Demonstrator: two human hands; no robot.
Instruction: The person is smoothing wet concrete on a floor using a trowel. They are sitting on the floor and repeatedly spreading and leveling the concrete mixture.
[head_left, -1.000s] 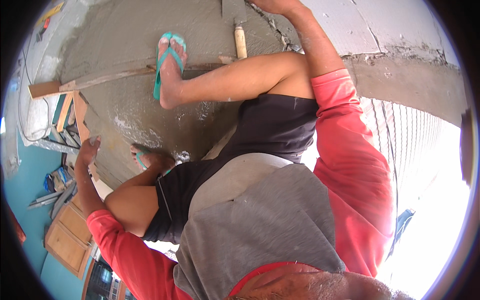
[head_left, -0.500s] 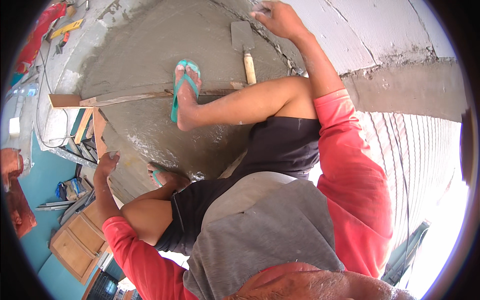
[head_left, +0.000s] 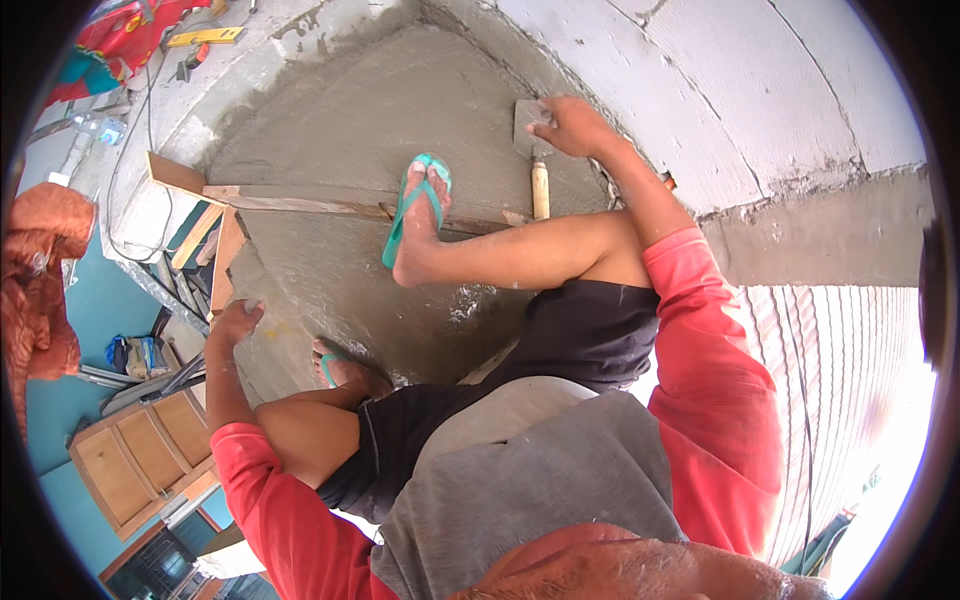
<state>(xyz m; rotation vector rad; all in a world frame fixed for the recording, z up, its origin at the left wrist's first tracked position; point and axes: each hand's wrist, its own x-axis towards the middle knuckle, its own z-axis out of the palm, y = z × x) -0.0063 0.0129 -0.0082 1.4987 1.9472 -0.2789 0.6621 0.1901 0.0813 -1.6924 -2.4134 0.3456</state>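
Note:
My right hand [head_left: 575, 127] reaches out over the blade edge of a trowel [head_left: 541, 188], thumb and fingers apart. The trowel lies on wet grey cement [head_left: 350, 120] beside the block wall, its pale wooden handle toward my knee. Whether my fingertips touch the blade, I cannot tell. At the left, my left hand [head_left: 237, 322] is closed near the lower end of an upright brown board [head_left: 227, 258]. Anything inside its curled fingers is hidden. One foot in a green flip-flop [head_left: 407, 215] rests across a wooden strip [head_left: 310, 203]; my other foot is lower down.
A white block wall [head_left: 690, 90] borders the cement at right, with corrugated sheeting [head_left: 850, 400] below it. A yellow level [head_left: 207, 37], a cable [head_left: 148, 110] and a plastic bottle [head_left: 110, 130] lie at upper left. A wooden cabinet door [head_left: 145, 455] is at lower left.
My right hand has come down from beside the wall to the trowel's blade. My left hand stays by the board. The whole view has shifted slightly.

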